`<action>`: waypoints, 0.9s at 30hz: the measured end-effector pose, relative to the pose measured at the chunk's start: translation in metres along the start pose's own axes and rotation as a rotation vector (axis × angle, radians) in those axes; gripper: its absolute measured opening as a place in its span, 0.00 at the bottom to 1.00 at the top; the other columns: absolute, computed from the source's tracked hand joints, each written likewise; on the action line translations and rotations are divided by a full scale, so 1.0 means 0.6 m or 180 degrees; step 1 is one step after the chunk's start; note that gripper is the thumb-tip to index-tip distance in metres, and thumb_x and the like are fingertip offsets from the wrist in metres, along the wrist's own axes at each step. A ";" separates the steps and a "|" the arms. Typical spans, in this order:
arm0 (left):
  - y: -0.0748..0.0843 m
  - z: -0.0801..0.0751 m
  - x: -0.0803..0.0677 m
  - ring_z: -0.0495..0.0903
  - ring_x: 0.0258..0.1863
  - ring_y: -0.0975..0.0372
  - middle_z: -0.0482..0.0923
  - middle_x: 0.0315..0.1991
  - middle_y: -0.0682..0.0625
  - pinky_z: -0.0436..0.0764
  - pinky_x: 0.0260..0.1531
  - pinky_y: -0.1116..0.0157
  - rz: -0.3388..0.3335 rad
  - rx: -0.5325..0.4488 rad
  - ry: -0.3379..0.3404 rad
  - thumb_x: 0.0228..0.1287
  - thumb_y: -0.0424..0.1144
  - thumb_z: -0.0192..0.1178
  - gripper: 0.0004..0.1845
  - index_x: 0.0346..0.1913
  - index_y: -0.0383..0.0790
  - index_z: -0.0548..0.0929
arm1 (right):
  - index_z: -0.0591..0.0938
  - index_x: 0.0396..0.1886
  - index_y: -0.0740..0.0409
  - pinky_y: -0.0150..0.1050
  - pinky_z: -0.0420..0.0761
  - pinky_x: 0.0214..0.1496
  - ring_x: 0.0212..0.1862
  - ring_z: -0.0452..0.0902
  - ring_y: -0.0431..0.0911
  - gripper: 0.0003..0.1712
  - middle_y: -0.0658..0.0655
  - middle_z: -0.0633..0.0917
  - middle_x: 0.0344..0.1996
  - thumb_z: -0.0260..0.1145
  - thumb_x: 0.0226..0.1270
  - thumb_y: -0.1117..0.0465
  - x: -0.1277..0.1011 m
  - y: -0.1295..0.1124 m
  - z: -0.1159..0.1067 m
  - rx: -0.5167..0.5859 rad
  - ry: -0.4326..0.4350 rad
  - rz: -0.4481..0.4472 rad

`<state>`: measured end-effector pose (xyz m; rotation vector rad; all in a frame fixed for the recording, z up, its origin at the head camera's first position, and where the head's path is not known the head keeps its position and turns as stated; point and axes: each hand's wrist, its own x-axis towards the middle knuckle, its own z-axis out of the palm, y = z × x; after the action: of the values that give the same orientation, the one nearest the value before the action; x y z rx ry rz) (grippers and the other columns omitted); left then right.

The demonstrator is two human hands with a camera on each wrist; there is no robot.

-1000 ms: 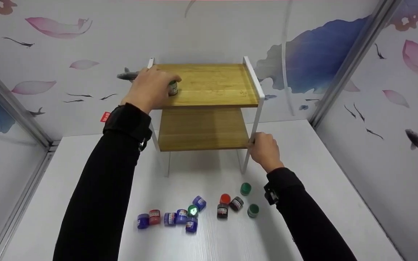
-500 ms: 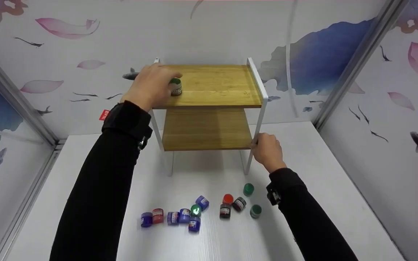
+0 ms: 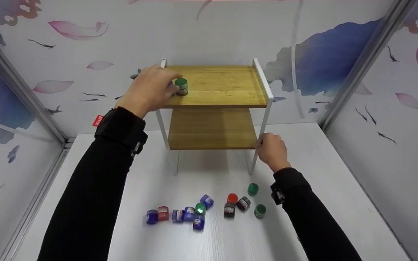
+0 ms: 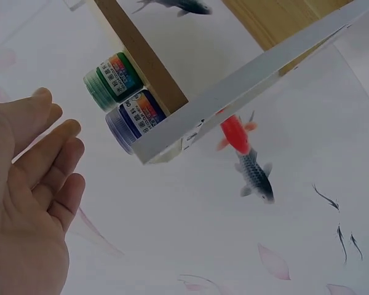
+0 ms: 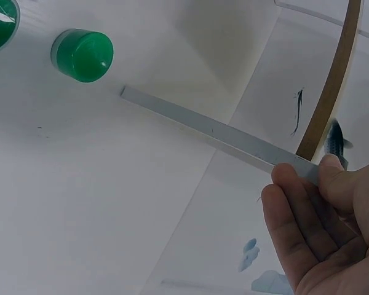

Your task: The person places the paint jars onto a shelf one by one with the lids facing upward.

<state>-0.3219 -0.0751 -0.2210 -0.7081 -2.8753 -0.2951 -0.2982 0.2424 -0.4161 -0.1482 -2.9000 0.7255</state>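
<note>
A two-tier shelf [image 3: 227,87] with wooden boards and a white frame stands on the table. On its top board, at the left, sits a paint jar with a green lid [image 3: 181,87]. Beside it is a blue paint jar [image 4: 137,115], mostly hidden behind my left hand in the head view. My left hand [image 3: 152,87] is next to these jars; the left wrist view shows its bent fingers apart from them, holding nothing. With thumb and fingers my right hand [image 3: 273,151] grips the shelf's right front leg [image 5: 215,132] near the lower board [image 3: 212,130].
Several blue paint jars [image 3: 189,214], a red paint jar [image 3: 163,213] and a green-lidded one [image 3: 200,208] lie on the white table [image 3: 96,188]. Farther right are black jars [image 3: 229,210], an orange-red lid [image 3: 232,198] and green jars [image 3: 260,211]. Printed walls surround the table.
My left hand has released the green-lidded jar on the top board and drawn slightly left of it. My right hand stays on the leg. The head view has shifted slightly.
</note>
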 end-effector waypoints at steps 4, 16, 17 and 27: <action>-0.004 0.003 -0.017 0.73 0.58 0.48 0.81 0.56 0.44 0.68 0.63 0.51 0.0059 -0.0071 0.0004 0.72 0.39 0.55 0.18 0.62 0.42 0.77 | 0.84 0.35 0.67 0.50 0.83 0.41 0.39 0.85 0.57 0.09 0.66 0.87 0.35 0.62 0.66 0.65 0.000 0.000 0.000 -0.0001 -0.0007 -0.0002; -0.022 0.031 -0.057 0.72 0.63 0.49 0.80 0.60 0.45 0.66 0.67 0.52 0.0163 -0.0344 0.0003 0.71 0.41 0.57 0.20 0.63 0.41 0.77 | 0.84 0.35 0.69 0.51 0.83 0.41 0.38 0.85 0.59 0.09 0.67 0.87 0.36 0.60 0.65 0.68 -0.001 0.004 0.000 0.0029 0.0059 -0.0108; -0.022 0.033 -0.060 0.72 0.64 0.49 0.79 0.60 0.45 0.66 0.68 0.52 0.0150 -0.0369 -0.0012 0.71 0.41 0.57 0.20 0.63 0.41 0.77 | 0.84 0.36 0.69 0.51 0.83 0.41 0.39 0.85 0.59 0.09 0.68 0.87 0.37 0.60 0.65 0.67 -0.001 0.004 -0.001 0.0032 0.0046 -0.0105; -0.028 0.059 -0.092 0.73 0.61 0.52 0.77 0.63 0.47 0.70 0.65 0.53 0.0075 -0.0519 -0.0219 0.72 0.42 0.56 0.21 0.65 0.45 0.75 | 0.84 0.38 0.70 0.52 0.83 0.43 0.40 0.85 0.60 0.10 0.68 0.87 0.36 0.62 0.66 0.66 0.000 0.003 0.000 0.0012 -0.0004 -0.0106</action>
<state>-0.2855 -0.1059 -0.2689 -0.7940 -2.9300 -0.5165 -0.2981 0.2438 -0.4169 -0.0989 -2.8948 0.7259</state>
